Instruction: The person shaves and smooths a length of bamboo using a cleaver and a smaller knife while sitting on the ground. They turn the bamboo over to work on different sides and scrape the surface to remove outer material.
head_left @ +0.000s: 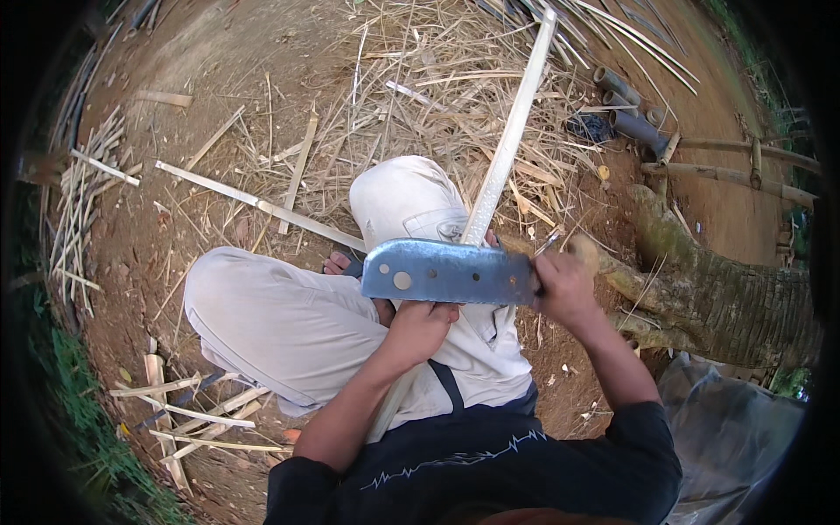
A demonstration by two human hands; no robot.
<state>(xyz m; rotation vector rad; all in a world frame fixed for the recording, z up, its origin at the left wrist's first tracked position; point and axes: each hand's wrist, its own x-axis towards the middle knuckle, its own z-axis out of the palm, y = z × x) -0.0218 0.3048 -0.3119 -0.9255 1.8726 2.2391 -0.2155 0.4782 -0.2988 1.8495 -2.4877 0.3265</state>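
In my right hand [563, 282] is a broad cleaver [437, 273] with several round holes along its blade. The fist is closed at the blade's right end, and its handle is mostly hidden. The blade lies level across the picture above my lap. My left hand [422, 331] is closed just below the blade, its fingers partly covered by it. A long pale bamboo strip [512, 131] rises from behind the blade toward the upper right. Its lower part passes behind the cleaver to my left hand, where the grip itself is hidden.
Another split bamboo strip [262, 204] lies left of my knee. Shavings [420, 105] cover the ground ahead. Piles of strips [83, 201] lie at the left and lower left. A thick tree trunk [726, 289], bamboo tubes [617, 86] and a plastic sheet [731, 437] are on the right.
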